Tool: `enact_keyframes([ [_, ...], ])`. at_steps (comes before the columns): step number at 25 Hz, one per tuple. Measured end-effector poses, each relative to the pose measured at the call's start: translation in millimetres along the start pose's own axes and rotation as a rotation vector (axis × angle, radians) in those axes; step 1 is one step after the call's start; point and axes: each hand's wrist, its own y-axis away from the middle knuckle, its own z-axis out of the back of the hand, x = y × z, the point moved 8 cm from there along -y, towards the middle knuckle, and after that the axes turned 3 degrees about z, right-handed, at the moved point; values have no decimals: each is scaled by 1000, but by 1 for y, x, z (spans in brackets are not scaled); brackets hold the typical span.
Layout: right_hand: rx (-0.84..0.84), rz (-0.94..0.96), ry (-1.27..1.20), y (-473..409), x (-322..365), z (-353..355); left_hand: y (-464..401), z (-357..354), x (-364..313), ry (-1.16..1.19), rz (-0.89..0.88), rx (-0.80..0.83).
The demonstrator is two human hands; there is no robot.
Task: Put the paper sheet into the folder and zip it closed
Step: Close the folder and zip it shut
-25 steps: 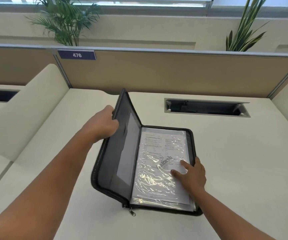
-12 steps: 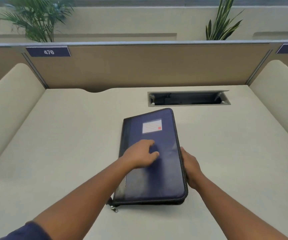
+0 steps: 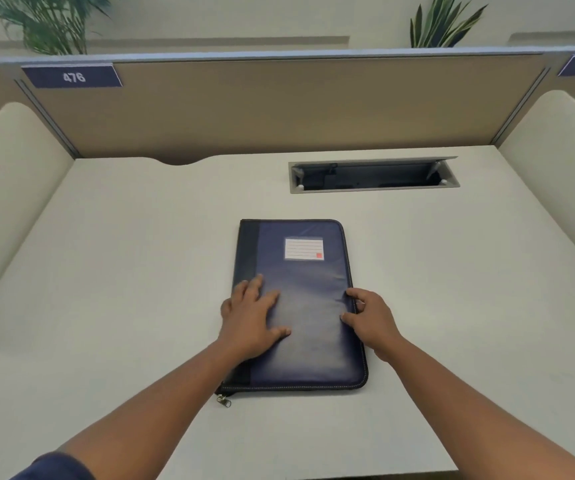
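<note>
The dark blue zip folder [image 3: 308,271] lies closed and flat on the desk, with a white label on its cover. The paper sheet is hidden inside it. My left hand [image 3: 251,317] rests flat on the left half of the cover, fingers spread. My right hand [image 3: 371,320] holds the folder's right edge, thumb on the cover and fingers curled against the zip side. The metal zip pull [image 3: 223,400] lies on the desk at the folder's near left corner, beside my left forearm.
The pale desk [image 3: 123,271] has an open cable tray [image 3: 372,176] set in it behind the folder. A tan partition [image 3: 279,105] with the tag 476 closes the back, and padded dividers stand at both sides. Plants rise behind the partition.
The folder's cover was swung down over the paper and now lies closed. My left hand went from the raised cover to flat on top; my right hand moved from the paper to the right edge.
</note>
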Motion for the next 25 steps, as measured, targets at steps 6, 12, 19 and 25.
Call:
enact_keyframes([
  [6, -70, 62, 106, -4, 10, -4, 16, 3, 51, 346, 368, -66],
  [12, -138, 48, 111, -4, 9, -7, 8, -3, 70, 1171, 540, 20],
  [19, -199, 193, 144, 6, 23, -9, 7, -15, 61, 1544, 479, 258],
  [25, -425, 755, 395, 83, 70, -39, 0, -18, 65, 1642, 566, 98],
])
